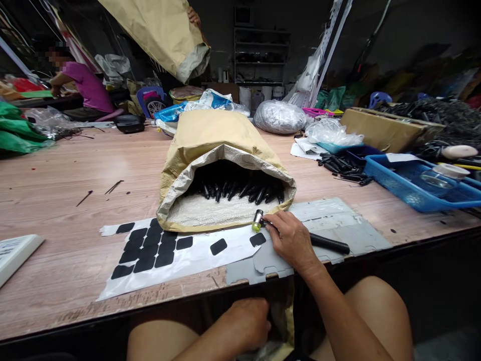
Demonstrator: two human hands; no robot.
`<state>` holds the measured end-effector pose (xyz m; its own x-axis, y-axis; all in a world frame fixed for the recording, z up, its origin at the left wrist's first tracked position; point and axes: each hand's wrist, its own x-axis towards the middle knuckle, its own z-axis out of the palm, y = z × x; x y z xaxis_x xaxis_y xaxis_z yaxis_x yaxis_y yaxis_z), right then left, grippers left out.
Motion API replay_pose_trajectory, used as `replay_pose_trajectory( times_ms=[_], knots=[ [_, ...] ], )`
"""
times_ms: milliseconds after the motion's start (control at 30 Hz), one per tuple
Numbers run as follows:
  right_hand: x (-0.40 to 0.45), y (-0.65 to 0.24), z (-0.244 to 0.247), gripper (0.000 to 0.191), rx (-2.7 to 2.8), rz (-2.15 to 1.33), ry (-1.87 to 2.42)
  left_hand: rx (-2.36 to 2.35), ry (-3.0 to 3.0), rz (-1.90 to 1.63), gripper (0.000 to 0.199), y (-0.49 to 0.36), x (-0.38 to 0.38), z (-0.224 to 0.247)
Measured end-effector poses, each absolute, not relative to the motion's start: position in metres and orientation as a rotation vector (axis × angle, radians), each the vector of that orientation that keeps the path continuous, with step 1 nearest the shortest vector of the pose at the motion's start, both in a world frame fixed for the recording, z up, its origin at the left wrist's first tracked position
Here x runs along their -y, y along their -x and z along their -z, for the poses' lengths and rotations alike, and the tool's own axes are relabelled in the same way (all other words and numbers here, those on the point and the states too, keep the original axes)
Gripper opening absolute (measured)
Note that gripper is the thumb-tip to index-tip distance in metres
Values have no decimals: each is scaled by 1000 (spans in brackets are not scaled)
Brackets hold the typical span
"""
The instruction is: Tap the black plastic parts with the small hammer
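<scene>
The right hand (291,236) is over the table's near edge, its fingers bent around the thin shaft of a small hammer (257,220) just behind the head; whether they grip it tightly or only rest on it, I cannot tell. The hammer lies along the near edge, its yellow-green face toward the left and its black handle passing under the hand to the right, above a worn grey board (338,220). The left hand (251,323) is below the near edge, between the knees, its fingers curled in beside a lower bag (288,321); what they hold, if anything, cannot be seen. A tan sack (225,128) lies in the middle of the table, its mouth open toward the near edge, showing black slender parts (233,190) within. Partly under its mouth is a white sheet (203,260) bearing black rounded patches (145,249). Thin black pieces (113,187) lie toward the left edge, near a white box (18,253). At the right are a blue basket (417,198) and loose black parts (343,168). Beyond the far edge, another person's hand (194,16) is at a raised sack (158,35), and a person in a magenta shirt (88,87) sits at the left.
</scene>
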<state>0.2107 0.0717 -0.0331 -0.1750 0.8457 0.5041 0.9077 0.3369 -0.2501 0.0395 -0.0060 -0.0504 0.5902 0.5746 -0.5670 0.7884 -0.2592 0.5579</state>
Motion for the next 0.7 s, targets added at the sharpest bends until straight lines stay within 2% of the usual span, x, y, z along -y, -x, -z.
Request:
replay_pose_trajectory(
  times_ms=[67,167,267,367,500,700],
  knots=[
    [-72,-211,34,21,2043,149,1526,-934,-2038,322,16,-31,-2,21],
    [-71,-211,34,21,2043,146,1526,-852,-2002,10,19,-9,-44,-20],
    [-71,-211,33,21,2040,139,1533,-1365,-1930,-430,30,21,-111,-34],
    [-71,-210,32,20,2038,126,1529,-2000,-1986,-732,30,47,-171,-21],
    [-71,-210,31,20,2030,109,1532,-2092,-2036,-721,45,62,-205,0],
    [-71,-210,32,21,2026,114,1537,-2090,-1993,-679,40,67,-204,5]
  ],
)
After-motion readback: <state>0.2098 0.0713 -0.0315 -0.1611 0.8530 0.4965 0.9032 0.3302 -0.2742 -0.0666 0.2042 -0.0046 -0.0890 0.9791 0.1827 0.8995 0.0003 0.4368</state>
